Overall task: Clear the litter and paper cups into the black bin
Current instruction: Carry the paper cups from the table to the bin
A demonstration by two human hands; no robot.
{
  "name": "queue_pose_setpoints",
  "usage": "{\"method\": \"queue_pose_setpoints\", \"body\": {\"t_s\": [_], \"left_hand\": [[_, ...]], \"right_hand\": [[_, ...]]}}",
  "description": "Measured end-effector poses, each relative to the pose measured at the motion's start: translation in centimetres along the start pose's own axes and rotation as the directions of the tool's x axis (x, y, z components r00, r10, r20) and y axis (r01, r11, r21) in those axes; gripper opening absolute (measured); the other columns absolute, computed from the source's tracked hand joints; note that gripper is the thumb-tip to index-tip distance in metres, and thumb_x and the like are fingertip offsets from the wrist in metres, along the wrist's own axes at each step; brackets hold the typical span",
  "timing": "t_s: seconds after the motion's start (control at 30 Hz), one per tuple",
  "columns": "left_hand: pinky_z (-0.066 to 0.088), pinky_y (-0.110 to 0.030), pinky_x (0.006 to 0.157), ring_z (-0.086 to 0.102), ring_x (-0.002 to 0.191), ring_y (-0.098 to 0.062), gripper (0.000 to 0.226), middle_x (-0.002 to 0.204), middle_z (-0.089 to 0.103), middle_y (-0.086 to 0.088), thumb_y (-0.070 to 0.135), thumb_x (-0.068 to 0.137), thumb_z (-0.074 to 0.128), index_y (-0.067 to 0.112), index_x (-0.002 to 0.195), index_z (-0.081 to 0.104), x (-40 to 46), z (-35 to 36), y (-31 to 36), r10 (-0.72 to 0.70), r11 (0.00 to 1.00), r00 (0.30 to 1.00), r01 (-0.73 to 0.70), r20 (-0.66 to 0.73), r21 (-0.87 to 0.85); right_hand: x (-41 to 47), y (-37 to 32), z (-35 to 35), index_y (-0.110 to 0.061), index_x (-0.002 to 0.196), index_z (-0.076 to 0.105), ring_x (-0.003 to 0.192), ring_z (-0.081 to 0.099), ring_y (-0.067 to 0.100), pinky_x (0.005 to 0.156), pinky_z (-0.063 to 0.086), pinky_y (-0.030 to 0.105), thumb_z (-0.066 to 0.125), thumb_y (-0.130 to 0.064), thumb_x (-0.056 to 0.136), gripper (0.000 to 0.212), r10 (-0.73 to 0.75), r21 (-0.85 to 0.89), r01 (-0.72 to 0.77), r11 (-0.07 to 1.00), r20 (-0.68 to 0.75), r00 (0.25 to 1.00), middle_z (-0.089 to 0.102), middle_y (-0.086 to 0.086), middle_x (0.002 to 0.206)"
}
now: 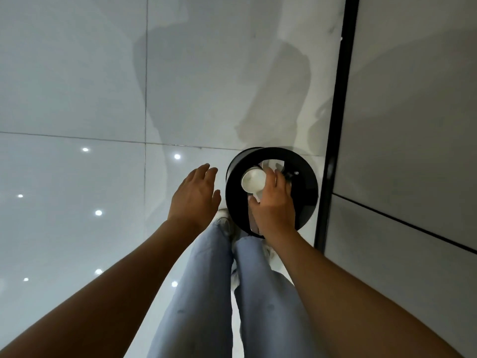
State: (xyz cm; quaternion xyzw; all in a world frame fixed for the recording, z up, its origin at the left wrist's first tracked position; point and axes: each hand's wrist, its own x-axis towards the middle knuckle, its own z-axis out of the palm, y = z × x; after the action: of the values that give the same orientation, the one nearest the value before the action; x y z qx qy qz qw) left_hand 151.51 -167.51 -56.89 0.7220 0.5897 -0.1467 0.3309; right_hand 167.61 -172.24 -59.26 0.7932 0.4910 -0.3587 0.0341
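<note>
The person's right hand (273,202) was curled around a white paper cup (253,180), with the thumb on the near side of the cup and the fingers wrapped over its far side, so the cup was firmly held. The cup lay tipped on its side with its open mouth turned to the left, and it hung directly above the opening of the round black bin (307,177), just inside the line of the rim. Below the cup, inside the bin, some pale crumpled litter (273,165) could be seen, though its exact nature was too unclear to tell. The left hand (195,197) was held out to the left of the bin, apart from it, with its fingers nearly straight and relaxed and nothing in it. The bin stood on a glossy light grey tiled floor (77,99), close beside a black strip at the foot of a grey wall panel (413,125). The person's legs in light blue jeans (206,293) and a white shoe (224,220) showed just in front of the bin.
</note>
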Motion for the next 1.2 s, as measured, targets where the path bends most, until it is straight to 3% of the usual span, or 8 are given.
{"method": "queue_pose_setpoints", "body": {"t_s": [0.17,0.37,0.5,0.63,0.77,0.9,1.03,1.2], "left_hand": [[0.034,-0.033,0.108,0.034,0.137,-0.023,0.049,0.15,0.036,-0.006,0.024,0.097,0.047,0.014,0.144,0.035,-5.5,-5.9,3.3,0.011,1.0,1.0,-0.011,0.0,-0.006],[0.024,-0.031,0.114,0.034,0.136,-0.024,0.047,0.147,0.039,-0.008,0.022,0.096,0.047,0.013,0.141,0.037,-14.8,-14.8,6.9,0.018,1.0,0.999,-0.017,-0.039,0.019],[0.015,-0.034,0.117,0.032,0.137,-0.022,0.045,0.146,0.039,-0.006,0.027,0.097,0.043,0.013,0.141,0.036,-22.5,-20.1,8.2,-0.1,0.995,0.989,0.099,-0.112,-0.008],[0.013,-0.036,0.119,0.031,0.138,-0.022,0.046,0.146,0.039,-0.006,0.029,0.098,0.039,0.013,0.141,0.036,-30.6,-22.7,7.6,-0.275,0.96,0.947,0.261,-0.168,-0.1],[0.014,-0.038,0.119,0.033,0.137,-0.021,0.046,0.145,0.04,-0.005,0.032,0.099,0.037,0.014,0.141,0.036,-38.8,-22.6,5.3,-0.434,0.896,0.876,0.397,-0.209,-0.198],[0.015,-0.036,0.118,0.037,0.133,-0.019,0.045,0.142,0.044,-0.003,0.034,0.099,0.035,0.015,0.139,0.039,-46.5,-21.3,1.9,-0.621,0.769,0.748,0.523,-0.234,-0.368],[0.018,-0.036,0.117,0.038,0.131,-0.02,0.045,0.141,0.045,-0.003,0.035,0.099,0.035,0.015,0.139,0.039,-54.9,-18.9,-2.8,-0.752,0.634,0.626,0.601,-0.206,-0.488],[0.017,-0.036,0.117,0.039,0.131,-0.02,0.044,0.14,0.046,-0.003,0.034,0.099,0.036,0.015,0.138,0.041,-66.1,-13.9,-9.8,-0.863,0.456,0.489,0.648,-0.126,-0.61]], "right_hand": [[-5.8,-1.7,-8.0,-0.014,0.151,0.019,0.144,0.018,0.028,0.114,0.031,0.04,0.053,-0.029,0.095,0.067,-0.016,-0.084,0.023,0.996,0.09,0.996,0.017,0.009,0.158],[-14.0,-6.8,-18.1,-0.018,0.15,0.02,0.142,0.024,0.028,0.11,0.035,0.037,0.054,-0.03,0.094,0.067,-0.171,-0.249,0.203,0.947,0.145,0.975,0.02,0.011,0.156],[-20.1,-11.4,-23.1,-0.018,0.15,0.021,0.144,0.019,0.028,0.116,0.027,0.039,0.052,-0.033,0.096,0.065,-0.35,-0.335,0.403,0.852,0.209,0.913,0.019,0.01,0.157],[-25.8,-16.2,-25.2,-0.019,0.149,0.022,0.14,0.025,0.029,0.112,0.03,0.039,0.05,-0.036,0.096,0.063,-0.494,-0.422,0.569,0.706,0.283,0.822,0.021,0.01,0.156],[-31.7,-20.7,-24.5,-0.019,0.148,0.023,0.136,0.031,0.028,0.109,0.033,0.038,0.049,-0.038,0.097,0.061,-0.601,-0.464,0.708,0.532,0.381,0.702,0.025,0.009,0.154],[-37.8,-24.8,-21.6,-0.018,0.147,0.026,0.133,0.033,0.028,0.107,0.032,0.037,0.046,-0.04,0.097,0.058,-0.668,-0.462,0.834,0.303,0.521,0.531,0.031,0.008,0.15],[-44.8,-29.0,-16.3,-0.019,0.147,0.025,0.133,0.034,0.029,0.108,0.032,0.038,0.045,-0.041,0.097,0.058,-0.656,-0.435,0.895,0.103,0.647,0.39,0.031,0.008,0.15],[-54.9,-34.3,-7.3,-0.02,0.146,0.028,0.133,0.038,0.028,0.107,0.034,0.037,0.045,-0.044,0.097,0.057,-0.641,-0.382,0.922,-0.061,0.723,0.257,0.034,0.008,0.15]]}}
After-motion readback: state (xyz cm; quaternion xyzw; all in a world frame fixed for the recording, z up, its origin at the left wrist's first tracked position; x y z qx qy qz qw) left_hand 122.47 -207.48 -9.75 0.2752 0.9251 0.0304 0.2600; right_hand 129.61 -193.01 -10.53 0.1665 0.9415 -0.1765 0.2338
